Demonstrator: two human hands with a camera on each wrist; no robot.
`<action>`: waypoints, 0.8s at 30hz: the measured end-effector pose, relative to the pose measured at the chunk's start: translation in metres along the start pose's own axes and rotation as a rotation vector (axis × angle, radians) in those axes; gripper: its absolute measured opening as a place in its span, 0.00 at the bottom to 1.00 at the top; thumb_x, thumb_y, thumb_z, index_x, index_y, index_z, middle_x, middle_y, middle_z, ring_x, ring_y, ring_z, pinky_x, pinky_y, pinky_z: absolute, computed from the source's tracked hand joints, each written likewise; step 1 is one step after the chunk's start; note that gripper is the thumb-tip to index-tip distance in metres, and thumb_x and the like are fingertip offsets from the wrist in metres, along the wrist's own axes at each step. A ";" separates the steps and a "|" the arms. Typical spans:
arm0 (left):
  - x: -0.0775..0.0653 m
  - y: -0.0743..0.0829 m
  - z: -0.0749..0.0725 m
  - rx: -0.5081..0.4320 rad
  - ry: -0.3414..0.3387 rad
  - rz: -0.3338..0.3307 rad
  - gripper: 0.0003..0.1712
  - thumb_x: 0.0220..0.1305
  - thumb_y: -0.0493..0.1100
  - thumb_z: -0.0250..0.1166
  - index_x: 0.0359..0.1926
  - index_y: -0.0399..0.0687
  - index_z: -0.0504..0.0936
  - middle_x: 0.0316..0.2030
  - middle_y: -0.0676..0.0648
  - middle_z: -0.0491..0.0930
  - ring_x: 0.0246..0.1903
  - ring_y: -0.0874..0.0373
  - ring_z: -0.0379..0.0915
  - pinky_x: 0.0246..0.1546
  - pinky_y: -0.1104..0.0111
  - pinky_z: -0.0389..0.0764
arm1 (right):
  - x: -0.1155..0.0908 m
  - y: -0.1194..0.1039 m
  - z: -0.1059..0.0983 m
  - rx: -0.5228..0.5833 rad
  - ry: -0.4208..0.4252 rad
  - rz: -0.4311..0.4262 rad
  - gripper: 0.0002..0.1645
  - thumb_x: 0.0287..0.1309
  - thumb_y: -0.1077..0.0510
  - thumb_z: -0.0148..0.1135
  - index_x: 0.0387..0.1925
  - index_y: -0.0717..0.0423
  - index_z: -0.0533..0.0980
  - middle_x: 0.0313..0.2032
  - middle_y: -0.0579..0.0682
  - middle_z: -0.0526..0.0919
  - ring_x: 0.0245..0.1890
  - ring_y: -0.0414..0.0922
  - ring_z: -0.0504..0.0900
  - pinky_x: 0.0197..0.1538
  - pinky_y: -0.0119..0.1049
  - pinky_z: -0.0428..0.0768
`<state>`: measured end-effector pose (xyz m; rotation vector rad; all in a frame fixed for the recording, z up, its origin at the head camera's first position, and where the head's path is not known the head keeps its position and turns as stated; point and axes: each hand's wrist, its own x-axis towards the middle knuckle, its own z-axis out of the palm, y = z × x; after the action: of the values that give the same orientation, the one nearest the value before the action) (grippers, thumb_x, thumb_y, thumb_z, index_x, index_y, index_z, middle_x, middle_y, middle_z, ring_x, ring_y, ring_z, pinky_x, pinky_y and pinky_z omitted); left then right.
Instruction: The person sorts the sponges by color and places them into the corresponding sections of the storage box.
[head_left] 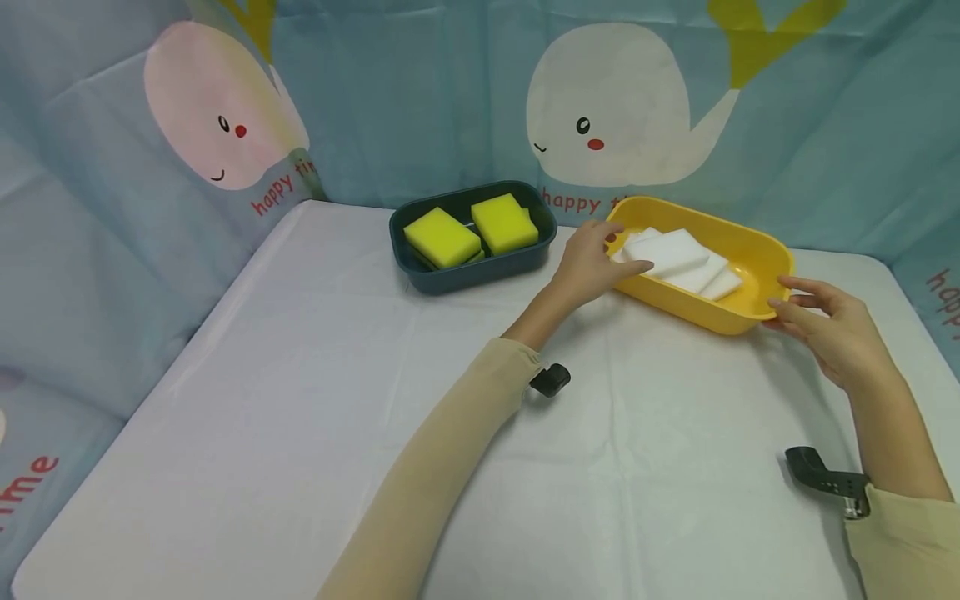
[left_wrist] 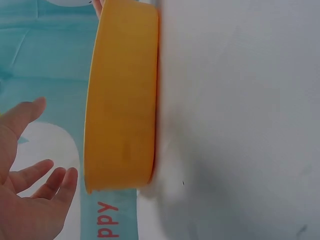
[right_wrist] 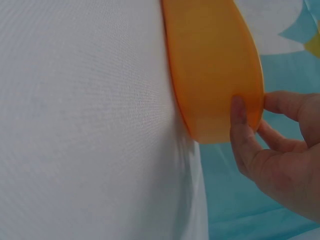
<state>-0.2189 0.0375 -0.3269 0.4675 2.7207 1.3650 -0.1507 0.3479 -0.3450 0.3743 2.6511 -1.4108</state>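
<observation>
A yellow tub (head_left: 682, 308) stands at the back right of the table, holding several white sponges (head_left: 667, 252) in a loose pile toward its left end. My right hand (head_left: 840, 329) pinches the tub's right rim between thumb and fingers, as the right wrist view confirms with the hand (right_wrist: 287, 155) on the tub wall (right_wrist: 215, 65). Over the left end of the tub hovers my left hand (head_left: 592, 262), thumb and fingers spread near the sponges. In the left wrist view that hand (left_wrist: 35, 190) is apart from the tub (left_wrist: 122, 100), holding nothing; the sponges are hidden there.
Left of the yellow tub stands a dark teal tub (head_left: 480, 271) with yellow sponges (head_left: 442, 237) inside. A white cloth covers the table (head_left: 300, 433). Behind it hangs a blue curtain (head_left: 420, 100) printed with whales, close to both tubs.
</observation>
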 end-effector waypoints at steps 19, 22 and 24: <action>-0.030 -0.029 -0.043 -0.047 0.062 0.030 0.35 0.69 0.51 0.74 0.71 0.42 0.76 0.62 0.41 0.75 0.59 0.49 0.75 0.59 0.72 0.80 | -0.006 -0.022 0.002 -0.147 0.074 0.028 0.45 0.80 0.38 0.42 0.82 0.63 0.52 0.82 0.72 0.42 0.70 0.71 0.67 0.73 0.65 0.65; -0.035 -0.034 -0.054 -0.035 0.082 0.029 0.34 0.71 0.50 0.73 0.71 0.41 0.76 0.60 0.42 0.76 0.56 0.50 0.74 0.57 0.72 0.80 | -0.007 -0.028 0.005 -0.143 0.087 0.028 0.44 0.81 0.39 0.42 0.82 0.63 0.52 0.82 0.72 0.41 0.76 0.75 0.56 0.73 0.72 0.62; -0.039 -0.037 -0.061 -0.033 0.102 0.028 0.33 0.71 0.50 0.72 0.71 0.40 0.76 0.60 0.41 0.76 0.56 0.50 0.74 0.58 0.71 0.80 | -0.007 -0.031 0.007 -0.153 0.101 0.018 0.43 0.81 0.40 0.42 0.82 0.63 0.53 0.81 0.72 0.40 0.78 0.75 0.53 0.72 0.72 0.63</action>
<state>-0.2028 -0.0423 -0.3225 0.4476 2.7771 1.4782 -0.1527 0.3247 -0.3224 0.4635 2.8050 -1.2046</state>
